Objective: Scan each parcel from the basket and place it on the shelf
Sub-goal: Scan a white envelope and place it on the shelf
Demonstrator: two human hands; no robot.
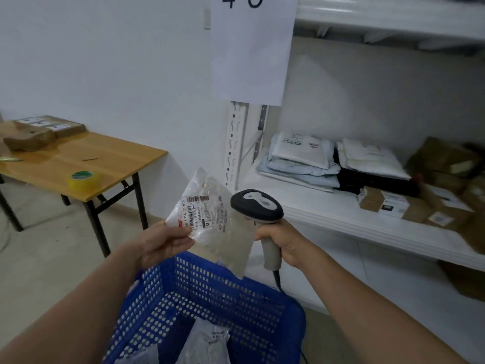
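glossy clear plastic parcel (210, 222), perforated blue plastic basket (236, 306), wood-grain table (86, 164)

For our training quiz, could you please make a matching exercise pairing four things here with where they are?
Things:
1 clear parcel
2 scanner
3 tape roll
4 white mailers

Places:
A on the wooden table
B on the shelf
C in the left hand
D in the right hand

Pairs: 1-C, 2-D, 3-A, 4-B.
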